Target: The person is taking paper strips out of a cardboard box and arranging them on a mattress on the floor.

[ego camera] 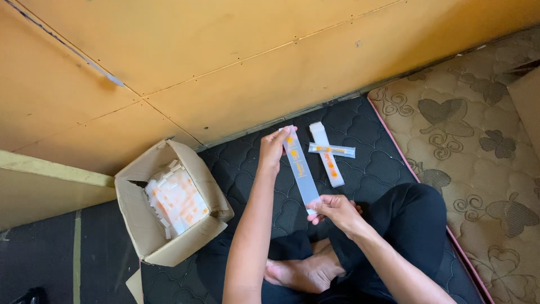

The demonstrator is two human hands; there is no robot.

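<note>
Left hand (274, 147) pinches top of long clear sleeve (301, 169); right hand (336, 211) pinches its bottom end. Best kept taut, fingertips at edges only. Two packets (328, 153) lie crossed on mattress (371, 169).

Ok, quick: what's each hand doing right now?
Left hand: fingers closed on the top end of the long clear sleeve.
Right hand: fingers pinching the sleeve's bottom end.

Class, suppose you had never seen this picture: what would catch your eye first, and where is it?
First, the long clear sleeve stretched between the left hand and right hand at centre. Next, the open cardboard box of white and orange packets at left. Two more sleeves lie crossed on the dark mat behind.
</note>
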